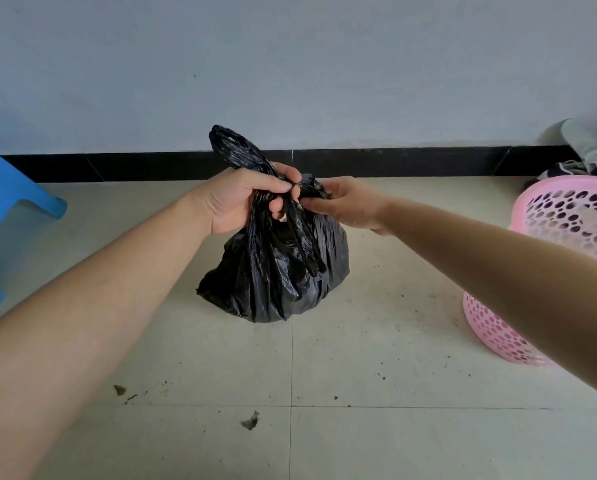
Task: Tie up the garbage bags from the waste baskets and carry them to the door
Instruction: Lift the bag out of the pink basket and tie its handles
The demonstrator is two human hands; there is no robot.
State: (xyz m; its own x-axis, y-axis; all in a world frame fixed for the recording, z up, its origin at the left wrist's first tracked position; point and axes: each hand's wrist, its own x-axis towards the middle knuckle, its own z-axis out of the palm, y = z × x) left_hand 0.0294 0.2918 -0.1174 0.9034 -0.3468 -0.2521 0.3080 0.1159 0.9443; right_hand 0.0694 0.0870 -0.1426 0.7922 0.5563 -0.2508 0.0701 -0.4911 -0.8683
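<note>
Behind right hand (345, 206), garbage bag (276, 271) knot hidden.

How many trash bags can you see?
1. The black trash bag sits on the floor in the middle, with the left hand and right hand gripping its top. The pink basket on the right may hide another.

Pale grey wall (290, 64) behind, black skirting (394, 162) along its foot. Cream floor tiles (376, 445) with thin grout lines, scattered with dark crumbs and scraps (251, 420). Blue stool (9, 188) at left edge. Heap of cloth (591, 147) in far right corner. Soft, even light.
</note>
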